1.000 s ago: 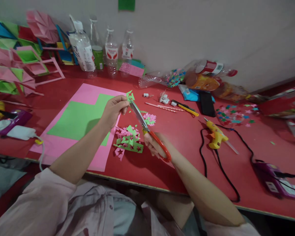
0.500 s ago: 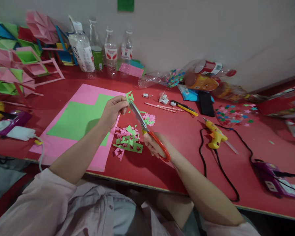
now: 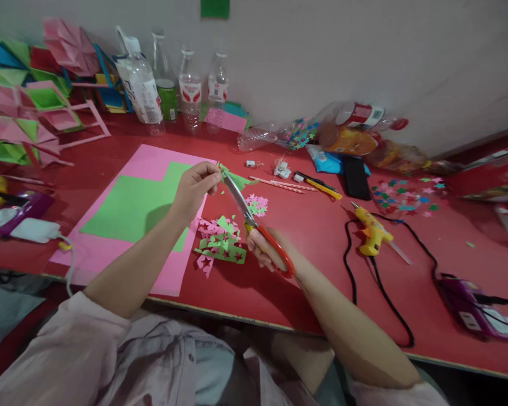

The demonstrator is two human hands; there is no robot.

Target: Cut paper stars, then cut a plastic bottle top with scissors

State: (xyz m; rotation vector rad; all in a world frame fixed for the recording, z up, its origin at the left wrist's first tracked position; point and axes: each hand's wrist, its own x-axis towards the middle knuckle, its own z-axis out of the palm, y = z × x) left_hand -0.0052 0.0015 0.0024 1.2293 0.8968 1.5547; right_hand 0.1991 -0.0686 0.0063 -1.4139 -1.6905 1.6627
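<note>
"Where are the scissors (image 3: 249,217)?"
"Mid-view, above the red table (image 3: 313,237), blades toward eleven o'clock, orange-red handle toward five."
"And the hands?"
"The right hand (image 3: 257,250) has its fingers wrapped around the handle. The left hand (image 3: 195,189) pinches a green paper piece (image 3: 238,180) between narrowed fingers, at the blade tips. Whether the blades bite into it, I can't quite tell from here."
"What lies around the scissors?"
"Star cutouts (image 3: 258,204), pink and green, just beside them at one o'clock; a heap of star-punched scraps (image 3: 224,248) at eight. At nine, a green sheet (image 3: 139,197) lies over a larger pink sheet (image 3: 171,276)."
"Farther out?"
"A yellow glue gun (image 3: 373,232) at three, and four upright clear bottles (image 3: 190,90) against the wall at eleven."
</note>
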